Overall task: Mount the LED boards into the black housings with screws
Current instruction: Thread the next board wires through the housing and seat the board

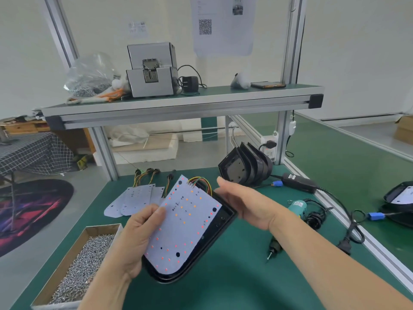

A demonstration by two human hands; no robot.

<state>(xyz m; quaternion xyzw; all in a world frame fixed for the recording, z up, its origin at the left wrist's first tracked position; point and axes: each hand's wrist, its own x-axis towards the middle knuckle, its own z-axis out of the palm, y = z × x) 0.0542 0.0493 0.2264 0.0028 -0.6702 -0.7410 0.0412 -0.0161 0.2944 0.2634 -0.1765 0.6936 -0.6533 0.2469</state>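
An LED board (pixel 185 222), its red and amber diodes lit, is held over a black housing (pixel 220 222) above the green bench (pixel 234 276), the board lying on the housing's open face but apparently not yet seated, since its left edge overhangs the rim. The left hand (pixel 136 240) is closed around the left edge of board and housing together, thumb on top of the board, seemingly so that both can be steadied and lined up as one. The right hand (pixel 243 204) is shown open with fingers extended and close together, set against the housing's far right edge; whether it touches the rim cannot be told. A bundle of coloured wires (pixel 202 183) is seen at the board's top edge. A cardboard box of screws (pixel 78 262) is placed by the left forearm, and an electric screwdriver (pixel 273 247) is laid on the bench to the right, both judged to be kept within easy reach for fastening. Spare boards (pixel 134 200) are spread behind, and empty housings (pixel 245 166) are stacked on edge at the back. No screws are seen in the board, so the mounting is judged to be at its alignment stage
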